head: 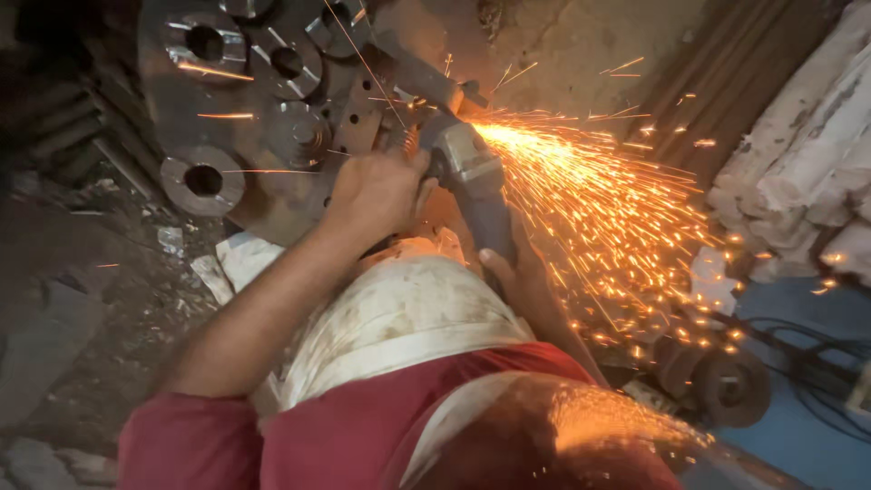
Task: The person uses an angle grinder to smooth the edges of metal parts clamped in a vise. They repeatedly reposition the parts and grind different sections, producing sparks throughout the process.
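Sparks [599, 195] shower dirt floor [109, 299]; both hands, left [376, 191], right [508, 272], wrap grinder [467, 172].

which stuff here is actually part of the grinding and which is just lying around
In use: angle grinder, left hand, right hand, metal piece under the sparks.

Lying about: round steel flanges, black cables, white sacks, spare disc.

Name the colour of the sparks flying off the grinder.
Bright orange-yellow sparks, seen best in the head view.
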